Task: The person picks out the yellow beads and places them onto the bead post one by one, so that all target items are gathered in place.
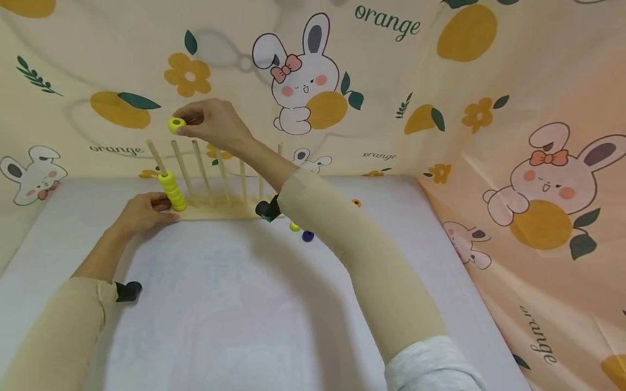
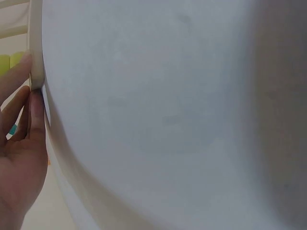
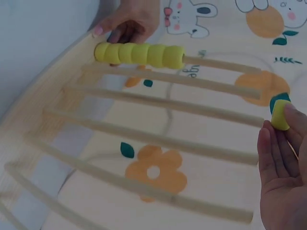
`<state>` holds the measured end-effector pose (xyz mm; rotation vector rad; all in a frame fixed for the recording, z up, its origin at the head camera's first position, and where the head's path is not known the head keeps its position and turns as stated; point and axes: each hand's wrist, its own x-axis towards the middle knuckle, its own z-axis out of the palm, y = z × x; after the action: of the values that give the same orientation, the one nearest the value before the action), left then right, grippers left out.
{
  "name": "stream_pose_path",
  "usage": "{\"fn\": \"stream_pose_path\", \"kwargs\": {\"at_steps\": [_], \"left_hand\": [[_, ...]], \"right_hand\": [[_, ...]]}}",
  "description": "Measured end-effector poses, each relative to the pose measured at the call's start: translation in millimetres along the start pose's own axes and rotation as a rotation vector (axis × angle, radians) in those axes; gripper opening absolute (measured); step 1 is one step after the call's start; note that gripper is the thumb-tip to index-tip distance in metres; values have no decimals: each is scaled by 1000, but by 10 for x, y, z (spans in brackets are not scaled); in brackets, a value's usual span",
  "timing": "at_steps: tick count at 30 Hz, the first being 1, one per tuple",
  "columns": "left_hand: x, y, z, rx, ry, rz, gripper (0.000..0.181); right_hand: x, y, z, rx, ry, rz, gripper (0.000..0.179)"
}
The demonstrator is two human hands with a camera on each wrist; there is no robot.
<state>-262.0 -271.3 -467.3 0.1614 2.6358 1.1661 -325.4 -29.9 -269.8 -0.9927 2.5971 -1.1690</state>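
A yellow bead [image 1: 175, 125] with a dark hole is pinched between the thumb and fingers of my right hand [image 1: 214, 126]. In the head view it appears just above the tops of the leftmost rods. Below stands a wooden bead rack [image 1: 225, 210] with a row of upright rods. Its leftmost rod carries a stack of several yellow beads [image 3: 139, 55]; the neighbouring rods in the right wrist view are bare. My left hand [image 1: 142, 213] grips the rack's left end, thumb and fingers on either side of the base [image 2: 37, 52] in the left wrist view.
Right of the rack lie a loose yellow bead [image 1: 294, 226], a dark blue bead [image 1: 307, 236] and an orange bead [image 1: 356, 203]. My right forearm hides part of the rack's right end. Printed cloth [image 1: 381, 92] hangs behind and to the right of the white table [image 1: 220, 326].
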Motion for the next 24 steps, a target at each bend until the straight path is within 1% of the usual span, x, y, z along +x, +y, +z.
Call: {"fn": "stream_pose_path", "kwargs": {"at_steps": [3,6,10,12,16,19,22,24], "left_hand": [[8,-4,-7,-3,-13,2,84],[14,-11,-8,4,-16,7,84],[15,-26,-12,14,-16,6,83],[13,-37,-13,19,-23,-3,84],[22,-64,2,27,-36,-23,86],[29,-74,10,32,-28,-27,84],[34,-77,1,39,-21,-18,83],[34,-77,-12,39,-23,-14,83]], "right_hand": [[54,-46,47,10,-17,16,39],[102,-91,102,11,-28,12,38],[161,-154,191,-33,-40,4,39],[183,-179,238,-38,-44,15,39],[202,-203,323,-10,-55,50,37],[211,-203,371,-3,-67,42,36],[230,-205,405,-18,-71,23,36],[245,-211,423,-31,-72,26,36]]}}
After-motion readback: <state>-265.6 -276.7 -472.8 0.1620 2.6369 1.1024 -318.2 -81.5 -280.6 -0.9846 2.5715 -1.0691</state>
